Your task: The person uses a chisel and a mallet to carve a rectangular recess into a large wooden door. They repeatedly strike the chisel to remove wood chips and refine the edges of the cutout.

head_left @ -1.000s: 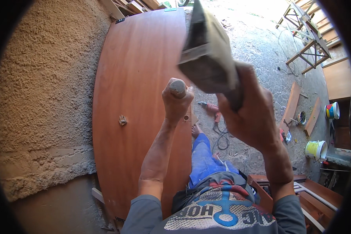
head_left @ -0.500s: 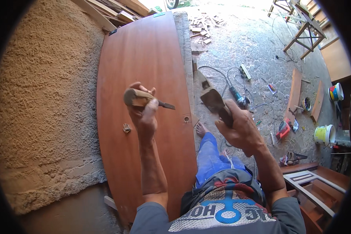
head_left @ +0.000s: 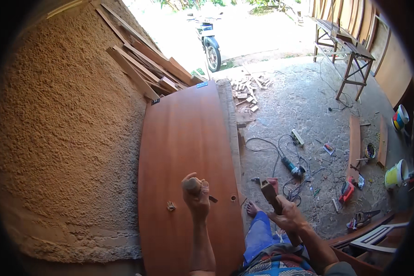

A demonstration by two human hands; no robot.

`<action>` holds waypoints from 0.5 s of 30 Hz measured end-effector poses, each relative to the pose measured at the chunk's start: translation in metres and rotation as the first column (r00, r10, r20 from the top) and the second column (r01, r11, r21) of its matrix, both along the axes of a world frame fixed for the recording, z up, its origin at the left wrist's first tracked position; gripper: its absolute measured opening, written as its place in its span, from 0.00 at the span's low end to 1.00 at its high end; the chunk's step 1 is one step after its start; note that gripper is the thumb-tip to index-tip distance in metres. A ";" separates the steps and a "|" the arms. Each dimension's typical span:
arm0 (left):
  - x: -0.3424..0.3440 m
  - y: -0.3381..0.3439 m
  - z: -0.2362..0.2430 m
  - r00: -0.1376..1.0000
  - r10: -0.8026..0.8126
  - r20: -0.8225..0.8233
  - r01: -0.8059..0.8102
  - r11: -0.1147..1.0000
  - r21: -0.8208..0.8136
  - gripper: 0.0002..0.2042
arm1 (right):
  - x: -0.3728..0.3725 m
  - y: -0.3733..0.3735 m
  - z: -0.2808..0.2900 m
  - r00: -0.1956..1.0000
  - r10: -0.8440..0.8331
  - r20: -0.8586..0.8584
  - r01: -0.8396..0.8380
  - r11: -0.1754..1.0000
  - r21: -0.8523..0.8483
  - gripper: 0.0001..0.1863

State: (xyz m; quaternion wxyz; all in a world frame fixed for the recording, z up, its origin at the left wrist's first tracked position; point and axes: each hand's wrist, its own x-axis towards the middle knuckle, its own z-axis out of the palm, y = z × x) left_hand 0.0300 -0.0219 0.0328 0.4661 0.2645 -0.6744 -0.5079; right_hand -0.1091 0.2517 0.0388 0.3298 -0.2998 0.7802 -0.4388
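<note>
A reddish-brown wooden door panel [head_left: 184, 138] lies flat in front of me, with a small round hole [head_left: 233, 198] near its right edge. Above the panel my left hand [head_left: 198, 202] is closed around a wood-handled chisel [head_left: 194, 186]; its flat blade sticks out to the right, toward the hole. My right hand [head_left: 290, 216] grips what looks like a wooden mallet [head_left: 271, 195], held off the panel's right side, over the floor. Part of its handle shows below the fist. A small clump of wood shavings [head_left: 171, 206] rests on the panel left of the chisel.
Stacked planks [head_left: 147, 69] lean by the rough wall [head_left: 69, 138]. On the floor at right lie an angle grinder [head_left: 292, 166] with its cord, a power strip [head_left: 297, 137], boards [head_left: 354, 142], a red tool [head_left: 347, 189] and buckets [head_left: 394, 175]. A motorcycle [head_left: 210, 46] stands outside.
The view has tipped up, showing more of the doorway. The mallet has turned within view, its head now pointing up and away; the chisel stays in my left hand above the panel.
</note>
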 end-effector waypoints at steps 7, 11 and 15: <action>-0.002 0.011 -0.002 0.994 0.025 -0.108 -0.024 1.000 0.009 0.14 | 0.006 0.014 -0.022 1.000 -0.024 0.005 0.024 0.996 -0.081 0.24; -0.010 0.017 -0.002 0.997 -0.034 -0.075 0.039 0.997 0.062 0.10 | 0.003 0.020 -0.022 0.998 -0.054 0.011 0.055 0.993 -0.103 0.22; -0.008 0.015 -0.020 0.995 -0.019 -0.095 0.014 0.998 -0.054 0.08 | 0.003 0.021 -0.018 0.996 -0.070 0.055 0.075 0.992 -0.101 0.21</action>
